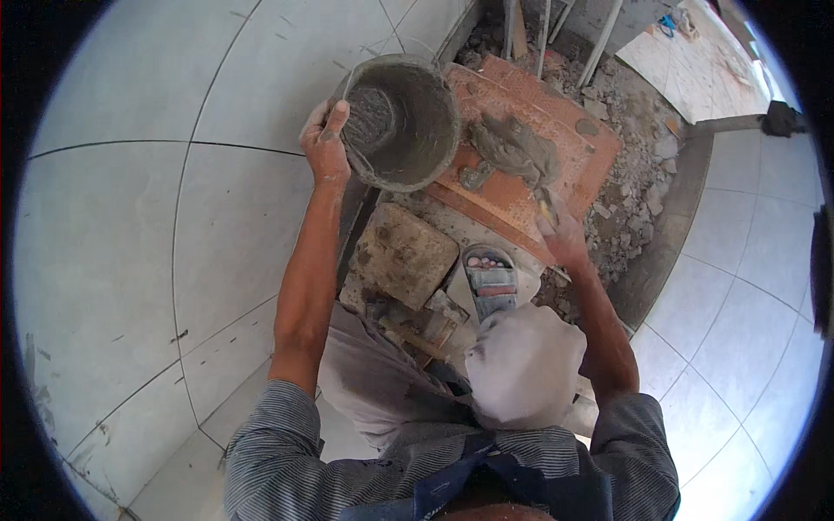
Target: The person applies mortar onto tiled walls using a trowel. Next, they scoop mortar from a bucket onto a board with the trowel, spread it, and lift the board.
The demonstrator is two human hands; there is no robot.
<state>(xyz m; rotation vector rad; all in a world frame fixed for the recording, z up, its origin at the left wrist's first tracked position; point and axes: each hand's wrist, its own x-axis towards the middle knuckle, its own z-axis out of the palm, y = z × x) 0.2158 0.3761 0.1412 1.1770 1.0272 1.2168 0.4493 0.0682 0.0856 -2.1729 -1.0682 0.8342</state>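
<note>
Hands: left (325, 143) closed on one bucket (401, 122), right (560, 234) round one trowel (546, 201).

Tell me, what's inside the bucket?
The bucket, tipped by the left hand, has grey mortar smeared over its inside walls and a clump near the bottom. How much is left can't be seen. More mortar lies on the orange tile beside it.

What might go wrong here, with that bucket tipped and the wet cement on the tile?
The left hand grips only the rim of the tilted bucket; it might slip or dump more than wanted. The mortar heap sits near the edge of the orange tile, where the right hand works it, so some may slide into the rubble.
</note>
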